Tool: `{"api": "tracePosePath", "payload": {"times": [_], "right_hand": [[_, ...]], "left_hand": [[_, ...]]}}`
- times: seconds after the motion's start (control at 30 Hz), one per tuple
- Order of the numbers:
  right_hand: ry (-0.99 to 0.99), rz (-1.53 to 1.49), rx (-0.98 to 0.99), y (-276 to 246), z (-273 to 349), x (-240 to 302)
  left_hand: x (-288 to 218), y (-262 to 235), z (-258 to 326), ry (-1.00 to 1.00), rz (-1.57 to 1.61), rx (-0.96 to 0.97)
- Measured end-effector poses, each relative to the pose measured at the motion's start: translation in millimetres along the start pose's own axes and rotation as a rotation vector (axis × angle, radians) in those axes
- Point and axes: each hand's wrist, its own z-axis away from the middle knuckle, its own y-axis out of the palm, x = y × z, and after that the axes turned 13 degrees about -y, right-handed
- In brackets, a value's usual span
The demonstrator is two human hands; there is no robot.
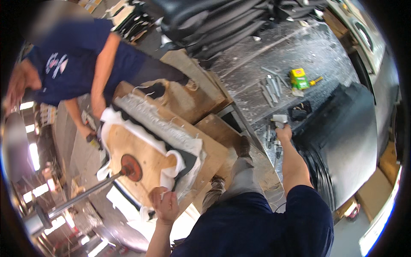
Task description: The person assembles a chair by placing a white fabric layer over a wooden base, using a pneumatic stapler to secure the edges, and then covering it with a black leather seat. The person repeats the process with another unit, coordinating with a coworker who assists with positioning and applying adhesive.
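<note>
Gripping a pale-headed hand tool at three o'clock, the fingers of my right hand are wrapped round its handle, above the scuffed grey bench. My left hand is at seven o'clock, by the near edge of a plywood panel bordered with white cloth. Those fingers are curled and a pale sliver shows at them, but I cannot tell whether they pinch it. The panel lies at between eight and nine o'clock, with a round red disc on a metal rod against its face.

At two o'clock a small green-and-yellow carton sits on the bench; I can't see what it holds. Loose metal strips lie near it on its eight o'clock side, and a yellow handle pokes out at its three. Just off my right hand, toward one o'clock, is a black object, perhaps a shallow holder, too dark inside to make out.

My grip covers part of the tool. Stacked black sheets at twelve o'clock run out of view at the top. At ten o'clock a co-worker is blurred about the head. Printing shows on the carton, and white print on the co-worker's dark shirt.
</note>
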Motion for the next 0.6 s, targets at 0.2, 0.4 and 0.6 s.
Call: {"api": "tracePosePath", "payload": {"times": [0.2,0.4,0.6], "right_hand": [[-0.292,-0.348,-0.109,14,55,11],[-0.506,-0.694,-0.061,-8,156,41],[-0.452,-0.947,-0.046,-74,318,132]], "left_hand": [[38,-17,88,-0.127,0.015,0.004],[126,-16,105,-0.233,-0.05,0.034],[166,-5,125,-0.058,0.289,-0.014]]}}
